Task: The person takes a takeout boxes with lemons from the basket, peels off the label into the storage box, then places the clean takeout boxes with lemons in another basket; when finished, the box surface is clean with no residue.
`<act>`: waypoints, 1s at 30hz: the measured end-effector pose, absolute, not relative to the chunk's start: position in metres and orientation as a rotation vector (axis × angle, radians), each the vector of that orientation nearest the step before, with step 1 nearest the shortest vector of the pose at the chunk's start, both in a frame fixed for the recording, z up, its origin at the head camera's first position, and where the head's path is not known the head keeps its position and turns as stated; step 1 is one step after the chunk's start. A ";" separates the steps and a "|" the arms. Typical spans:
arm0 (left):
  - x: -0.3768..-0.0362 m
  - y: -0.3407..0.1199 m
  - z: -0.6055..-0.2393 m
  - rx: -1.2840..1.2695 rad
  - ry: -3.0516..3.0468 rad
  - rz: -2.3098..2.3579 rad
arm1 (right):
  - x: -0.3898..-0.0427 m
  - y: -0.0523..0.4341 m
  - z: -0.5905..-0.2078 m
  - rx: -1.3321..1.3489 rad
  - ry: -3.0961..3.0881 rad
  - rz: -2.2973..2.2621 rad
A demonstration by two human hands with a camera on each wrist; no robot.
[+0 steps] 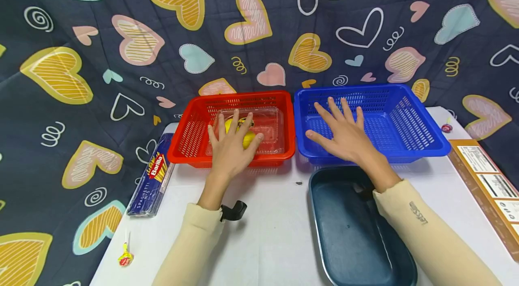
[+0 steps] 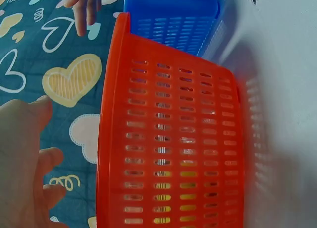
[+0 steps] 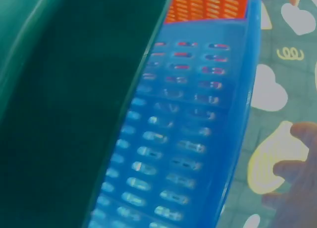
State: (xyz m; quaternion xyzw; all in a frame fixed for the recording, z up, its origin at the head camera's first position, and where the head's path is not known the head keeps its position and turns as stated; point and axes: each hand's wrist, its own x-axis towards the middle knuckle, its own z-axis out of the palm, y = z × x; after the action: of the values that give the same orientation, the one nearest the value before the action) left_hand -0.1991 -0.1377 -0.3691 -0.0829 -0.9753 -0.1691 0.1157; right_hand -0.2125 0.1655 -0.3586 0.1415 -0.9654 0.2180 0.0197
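Note:
Fingers spread, my left hand (image 1: 232,148) hovers over the near side of a red plastic basket (image 1: 184,142). Inside that basket lie a clear plastic container (image 1: 272,126) and yellow items (image 1: 248,138), partly hidden behind the hand. My right hand (image 1: 344,135), its fingers also spread, is above a blue plastic basket (image 1: 419,130) standing to the right of the red one. Neither hand holds anything. Through the slots of the red basket's wall (image 2: 168,139), yellow patches show in the left wrist view. The right wrist view has the blue basket's slotted wall (image 3: 173,124) in front of the fingers (image 3: 292,171).
A dark blue-green tub (image 1: 348,227) sits in front of the blue basket, under my right forearm. Left lie a Barilla spaghetti pack (image 1: 152,182) and a yellow-red lollipop (image 1: 125,256). At right are a brown box (image 1: 482,187) and another lollipop (image 1: 447,128). Heart-patterned cloth hangs behind.

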 end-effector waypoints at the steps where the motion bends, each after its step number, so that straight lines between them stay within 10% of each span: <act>1: -0.198 -0.139 -0.369 -0.241 -2.853 -0.509 | -0.214 0.164 -0.358 0.451 -2.993 0.690; 30: -0.176 -0.197 -0.383 -0.092 -2.755 -0.712 | -0.249 0.103 -0.349 0.844 -2.974 0.931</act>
State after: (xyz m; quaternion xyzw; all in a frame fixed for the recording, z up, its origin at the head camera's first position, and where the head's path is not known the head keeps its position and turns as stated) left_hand -0.1756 -0.1974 -0.3830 -0.0320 -0.9572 -0.2474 0.1469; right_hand -0.2493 0.1035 -0.3494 0.2611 -0.9203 0.2881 -0.0436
